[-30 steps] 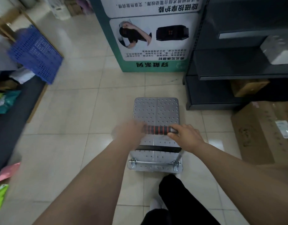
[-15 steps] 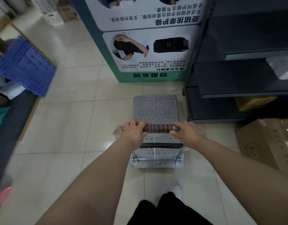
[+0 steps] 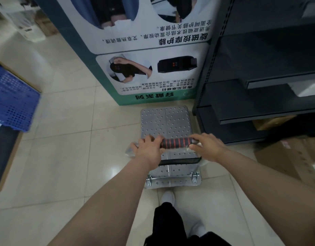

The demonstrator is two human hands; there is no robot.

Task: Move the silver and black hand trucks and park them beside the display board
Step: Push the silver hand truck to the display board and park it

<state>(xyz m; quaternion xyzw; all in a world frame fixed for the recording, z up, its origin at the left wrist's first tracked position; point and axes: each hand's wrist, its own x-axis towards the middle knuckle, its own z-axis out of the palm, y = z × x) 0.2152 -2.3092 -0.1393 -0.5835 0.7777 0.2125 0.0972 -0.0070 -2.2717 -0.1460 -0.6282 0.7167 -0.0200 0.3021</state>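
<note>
Nearest the camera, a dark trouser leg and a white shoe (image 3: 168, 197) stand on the pale tiled floor (image 3: 64, 157), the shoe just behind the rear edge of the silver hand truck (image 3: 165, 121). Two bare forearms reach forward over it. The left hand (image 3: 148, 150) is curled shut around the left end of the handle bar, and the right hand (image 3: 208, 148) is curled shut around its right end, fingers over the top. Between the hands shows the black foam grip with red rings (image 3: 176, 142).

Below the handle lies the truck's perforated silver deck, flat on the floor, with a hinge rod and brackets along its rear edge. The front edge of the deck sits just short of the foot of the green and white display board (image 3: 144, 77), nearly touching it; the deck's right edge runs close beside the base of a dark shelving unit (image 3: 259, 103).

At the right edge of the floor stands a brown cardboard box (image 3: 291, 157). At the left edge, a blue perforated crate (image 3: 12, 103) appears blurred.
</note>
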